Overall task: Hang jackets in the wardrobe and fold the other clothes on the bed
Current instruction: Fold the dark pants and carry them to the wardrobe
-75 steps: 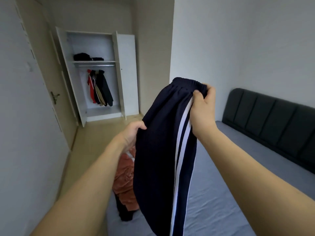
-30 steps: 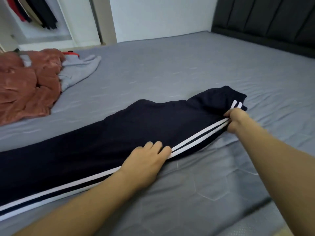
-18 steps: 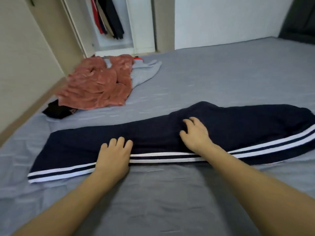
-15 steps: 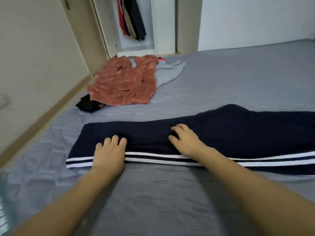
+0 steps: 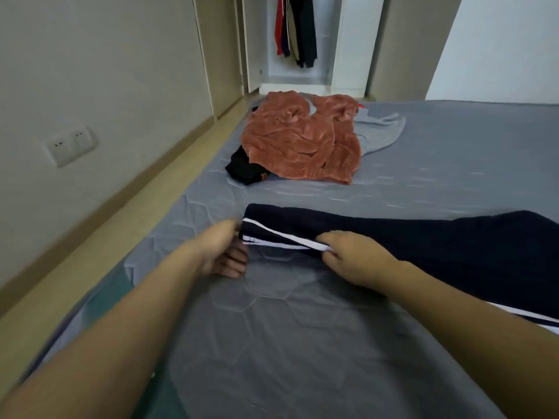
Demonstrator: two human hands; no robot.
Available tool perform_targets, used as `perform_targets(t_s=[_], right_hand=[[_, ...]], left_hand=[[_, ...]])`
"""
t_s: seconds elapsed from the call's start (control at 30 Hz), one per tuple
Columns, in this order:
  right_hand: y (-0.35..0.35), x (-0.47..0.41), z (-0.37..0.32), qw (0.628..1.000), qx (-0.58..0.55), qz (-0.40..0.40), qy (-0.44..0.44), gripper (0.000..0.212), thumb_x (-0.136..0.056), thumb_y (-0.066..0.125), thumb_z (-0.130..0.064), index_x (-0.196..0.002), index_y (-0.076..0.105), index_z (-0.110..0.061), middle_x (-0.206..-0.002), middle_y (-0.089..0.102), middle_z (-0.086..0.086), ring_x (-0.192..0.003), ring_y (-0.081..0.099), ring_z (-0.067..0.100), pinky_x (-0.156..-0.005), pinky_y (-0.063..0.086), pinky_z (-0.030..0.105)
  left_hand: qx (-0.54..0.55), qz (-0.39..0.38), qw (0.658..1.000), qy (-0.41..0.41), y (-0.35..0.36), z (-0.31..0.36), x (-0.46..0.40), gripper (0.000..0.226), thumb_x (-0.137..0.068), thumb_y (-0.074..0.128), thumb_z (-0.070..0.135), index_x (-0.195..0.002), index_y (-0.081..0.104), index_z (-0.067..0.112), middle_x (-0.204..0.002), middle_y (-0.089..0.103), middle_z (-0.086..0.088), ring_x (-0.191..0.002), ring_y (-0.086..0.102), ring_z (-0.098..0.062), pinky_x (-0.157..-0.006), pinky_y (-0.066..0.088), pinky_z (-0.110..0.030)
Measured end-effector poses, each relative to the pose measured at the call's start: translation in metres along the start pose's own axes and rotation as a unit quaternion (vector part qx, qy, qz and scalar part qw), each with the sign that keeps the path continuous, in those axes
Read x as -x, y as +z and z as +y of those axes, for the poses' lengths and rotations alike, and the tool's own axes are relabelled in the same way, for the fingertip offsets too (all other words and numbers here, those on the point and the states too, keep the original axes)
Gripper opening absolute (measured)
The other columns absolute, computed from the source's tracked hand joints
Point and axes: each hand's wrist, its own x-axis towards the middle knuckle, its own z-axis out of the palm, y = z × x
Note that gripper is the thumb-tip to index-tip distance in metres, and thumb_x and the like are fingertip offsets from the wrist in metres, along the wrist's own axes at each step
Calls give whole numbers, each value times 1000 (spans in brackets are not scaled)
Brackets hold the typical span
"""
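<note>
the navy trousers (image 5: 423, 237) lay across the bed (image 5: 302, 343) at three o'clock; my right hand (image 5: 357, 258) pinched the striped edge, my blurred left hand (image 5: 220, 252), fingers loosely curled, at the hem, wanting square lifting.

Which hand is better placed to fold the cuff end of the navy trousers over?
Left. The left hand is at the cuff end of the navy trousers; the right hand pinches the striped edge farther along.

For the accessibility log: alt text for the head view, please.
Two hands, left hand and right hand, grip the cuff end of navy striped trousers lying on a grey bed. Behind lies a pile of clothes; jackets hang in the open wardrobe.
</note>
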Motion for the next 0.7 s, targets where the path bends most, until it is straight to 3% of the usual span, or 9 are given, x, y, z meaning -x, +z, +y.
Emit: perform_targets(t_s=[0.07, 0.13, 0.23, 0.3, 0.37, 0.47, 0.53, 0.6, 0.7], right_hand=[[-9, 0, 4, 999, -23, 0, 40, 13, -95, 47, -34, -99, 56, -25, -96, 58, -3, -85, 58, 21, -75, 49, 39], [-10, 3, 4, 998, 34, -46, 19, 22, -91, 55, -42, -105, 50, -26, -101, 54, -6, -88, 55, 17, -77, 48, 36], [0, 10, -3, 989, 105, -104, -16, 32, -88, 60, -32, -113, 40, -28, -106, 47, -7, -92, 49, 15, -76, 42, 28], [-2, 10, -5, 983, 145, -117, -12, 30, -89, 56, -16, -112, 40, -26, -105, 45, -5, -89, 47, 15, -72, 40, 27], [-12, 7, -10, 981, 157, -112, 17, 23, -89, 53, -11, -104, 41, -24, -101, 48, -1, -82, 47, 17, -68, 38, 29], [-31, 3, -11, 983, 107, -138, 53, 16, -86, 52, -12, -92, 46, -25, -92, 53, 1, -78, 53, 19, -64, 43, 30], [-41, 6, -6, 971, 10, -229, 73, 23, -86, 52, -16, -102, 61, -29, -105, 62, -3, -96, 59, 17, -84, 50, 33], [-47, 16, 4, 943, -106, -293, 119, 36, -91, 52, -28, -126, 57, -36, -132, 53, -14, -123, 49, 10, -109, 35, 32], [-39, 20, 31, 953, -138, -215, 159, 54, -97, 44, -48, -148, 31, -37, -154, 26, -13, -144, 21, 12, -119, 13, 33]], left_hand=[[108, -56, 992, -31, -2, 10, -5, 57, -92, 34, 58, -107, 56, 8, -105, 63, -21, -95, 63, -38, -71, 53, -40], [138, -69, 988, -33, 0, 18, -8, 55, -90, 40, 61, -105, 57, 10, -107, 62, -21, -100, 62, -39, -73, 54, -44], [86, -25, 995, -37, 14, 22, -9, 18, -94, 51, 25, -88, 56, 9, -83, 62, -14, -74, 62, -30, -58, 54, -36], [67, 13, 998, -11, 20, 25, -13, 10, -95, 44, 5, -90, 53, 4, -77, 59, -14, -65, 58, -28, -50, 53, -35], [54, 62, 995, 56, 22, 32, -22, 10, -96, 43, 0, -97, 53, 0, -78, 57, -13, -65, 56, -26, -56, 50, -37], [-103, 140, 972, 159, 16, 34, -24, 23, -98, 42, 8, -112, 57, -3, -99, 63, -18, -86, 60, -30, -69, 48, -35], [-266, 118, 949, 121, 12, 19, -22, 35, -104, 37, 19, -127, 54, -2, -128, 56, -22, -113, 55, -34, -89, 43, -35], [-365, 92, 925, 56, 9, -1, -28, 43, -106, 32, 28, -137, 48, 3, -141, 48, -18, -125, 49, -31, -100, 37, -34], [-236, 143, 957, 92, 9, -3, -38, 46, -95, 50, 34, -130, 49, 6, -122, 59, -13, -106, 57, -29, -94, 46, -35]])
